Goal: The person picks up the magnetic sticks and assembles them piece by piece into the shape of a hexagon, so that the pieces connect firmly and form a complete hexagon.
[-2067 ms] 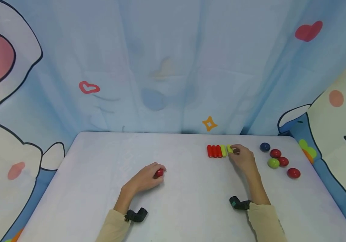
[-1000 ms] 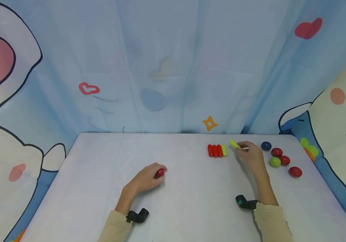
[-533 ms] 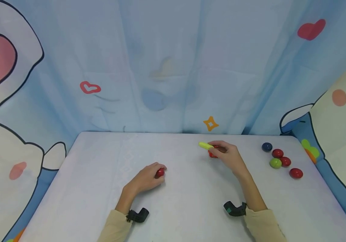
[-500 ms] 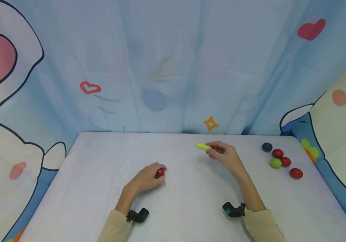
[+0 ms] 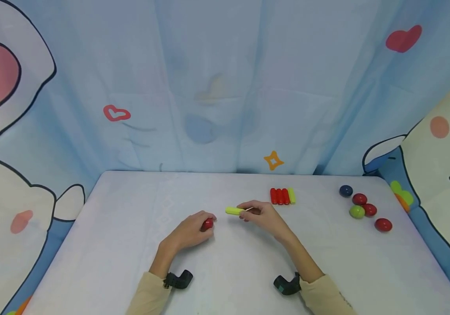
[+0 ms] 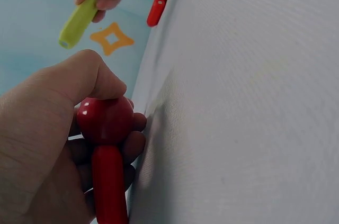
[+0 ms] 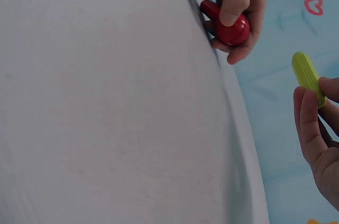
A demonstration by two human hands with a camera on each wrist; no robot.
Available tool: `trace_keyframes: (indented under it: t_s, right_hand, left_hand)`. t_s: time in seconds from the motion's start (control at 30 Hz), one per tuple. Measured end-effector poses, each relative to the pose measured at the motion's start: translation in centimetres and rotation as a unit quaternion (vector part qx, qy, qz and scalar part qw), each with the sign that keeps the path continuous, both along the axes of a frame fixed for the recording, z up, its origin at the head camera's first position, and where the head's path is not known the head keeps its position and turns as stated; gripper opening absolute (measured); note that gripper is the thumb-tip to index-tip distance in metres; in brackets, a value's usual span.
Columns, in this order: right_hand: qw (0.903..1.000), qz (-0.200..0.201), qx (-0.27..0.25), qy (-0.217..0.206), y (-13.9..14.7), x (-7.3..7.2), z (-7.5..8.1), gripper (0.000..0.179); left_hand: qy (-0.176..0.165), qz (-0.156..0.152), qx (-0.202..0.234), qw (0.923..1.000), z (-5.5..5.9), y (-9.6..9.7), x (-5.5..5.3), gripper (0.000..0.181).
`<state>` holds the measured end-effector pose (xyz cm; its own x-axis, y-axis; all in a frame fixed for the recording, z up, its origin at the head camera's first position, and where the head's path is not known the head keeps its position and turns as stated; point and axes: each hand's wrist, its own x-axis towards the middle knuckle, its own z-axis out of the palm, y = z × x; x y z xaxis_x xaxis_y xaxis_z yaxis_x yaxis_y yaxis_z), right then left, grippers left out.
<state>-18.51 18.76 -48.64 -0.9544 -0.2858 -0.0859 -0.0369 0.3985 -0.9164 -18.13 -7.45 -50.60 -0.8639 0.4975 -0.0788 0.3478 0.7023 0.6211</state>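
Observation:
My left hand (image 5: 187, 232) grips a red maraca (image 6: 106, 121); the left wrist view shows its round head on a red handle, partly behind the fingers. My right hand (image 5: 264, 218) pinches a yellow-green stick-like handle (image 5: 233, 211) between thumb and fingers, its free end pointing left toward the left hand. A thin pale stem shows at the handle's finger end in the head view. The right wrist view has the same handle (image 7: 307, 73) upright in the fingertips, apart from the maraca (image 7: 233, 29).
Three red handles (image 5: 279, 196) and one yellow-green handle (image 5: 292, 196) lie side by side toward the back of the white table (image 5: 150, 188). To the right lie egg-shaped heads: a blue head (image 5: 345, 190), a green head (image 5: 357, 212) and three red heads (image 5: 383, 225).
My right hand has picked the yellow-green handle from the end of the row, turned it to point left, and carried it left and nearer. The left hand stays still with the maraca.

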Motion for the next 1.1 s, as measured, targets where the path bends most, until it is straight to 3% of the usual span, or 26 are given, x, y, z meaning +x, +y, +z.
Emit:
trace_keyframes:
  t_s: [0.2, 0.43, 1.1]
  right_hand:
    - [0.9984, 0.044, 0.035, 0.01, -1.6, 0.6, -0.5, 0.03]
    - [0.9959, 0.045, 0.076, 0.02, -2.7, 1.0, -1.2, 0.026]
    - [0.9943, 0.054, 0.085, 0.037, -3.5, 1.6, -1.2, 0.026]
  left_hand:
    - [-0.002, -0.003, 0.0, 1.0, -0.1, 0.0, 0.0, 0.038]
    - [0.007, -0.009, 0.0, 0.9999, 0.1, 0.0, 0.0, 0.036]
    - [0.027, -0.027, -0.02, 0.9991, 0.2, -0.1, 0.1, 0.031]
